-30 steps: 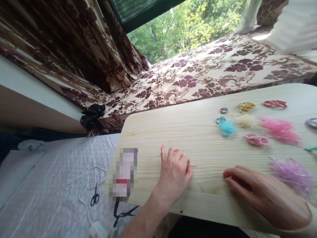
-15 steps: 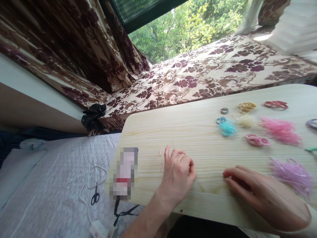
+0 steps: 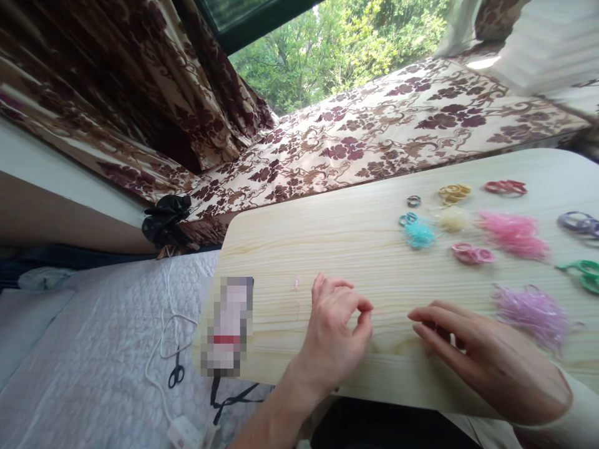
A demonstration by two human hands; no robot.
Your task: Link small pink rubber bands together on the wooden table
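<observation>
Over the wooden table [image 3: 262, 249], my left hand [image 3: 334, 318] holds its thumb and index finger together in a ring-shaped pinch. Whatever is between those tips is too small to make out. To its right, my right hand [image 3: 486, 355] has its thumb and index tips close together, and any object there is also unclear. A gap separates the two hands. Left of my left hand lie a tiny pinkish piece [image 3: 296, 284] and a thin pink strand [image 3: 298, 308]. Nearest my right hand is a pile of lilac elastic bands [image 3: 533, 315].
Farther back are piles of pink bands [image 3: 515, 234], turquoise bands [image 3: 420, 233] and cream bands [image 3: 453, 219]. Hair ties in yellow [image 3: 453, 193], red [image 3: 505, 187], pink [image 3: 472, 253], purple [image 3: 580, 223] and green [image 3: 587, 272] lie around them. A blurred-out object [image 3: 227, 327] sits at the left edge.
The view has shifted right, showing more of the purple and green ties. My left thumb and index finger now form a more rounded ring, and the hands are slightly closer together.
</observation>
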